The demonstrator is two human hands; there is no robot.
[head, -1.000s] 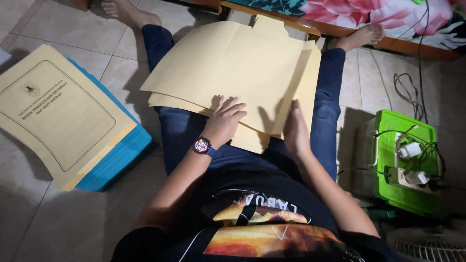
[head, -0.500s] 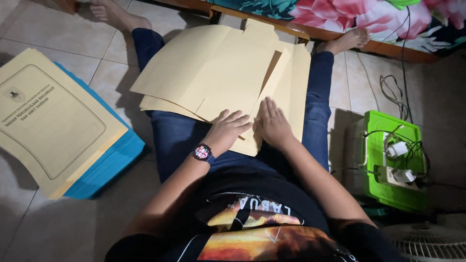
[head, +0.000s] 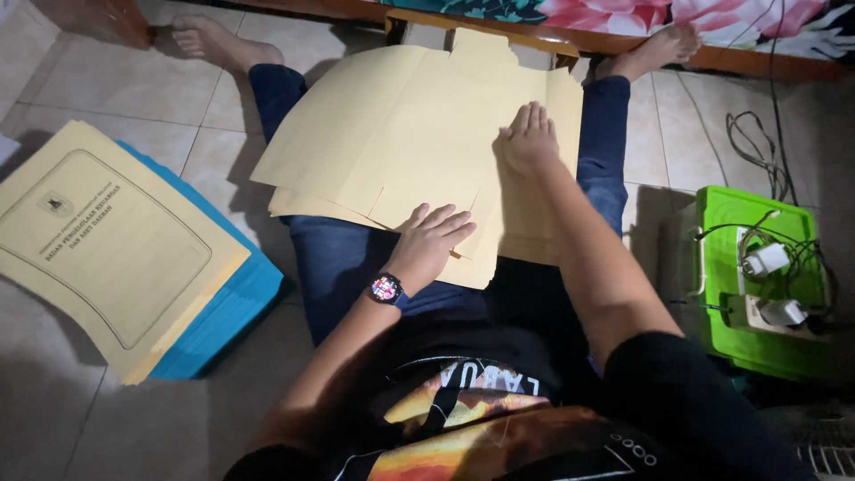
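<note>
Since the earlier frame, the right hand (head: 532, 135) had slid up the flat tan folder blank (head: 419, 134) lying across the lap, while the left hand (head: 434, 240) stayed at its near edge. Both hands lay flat with fingers spread, pressing the sheet and gripping nothing. Judged from this, a fold was being creased along the right flap; the next move called for firm, even pressure along that line. Finished folders (head: 98, 245) rested on a blue stack (head: 227, 307) on the floor. A green crate (head: 712, 267) held a power strip (head: 779, 313), chargers and cables.
</note>
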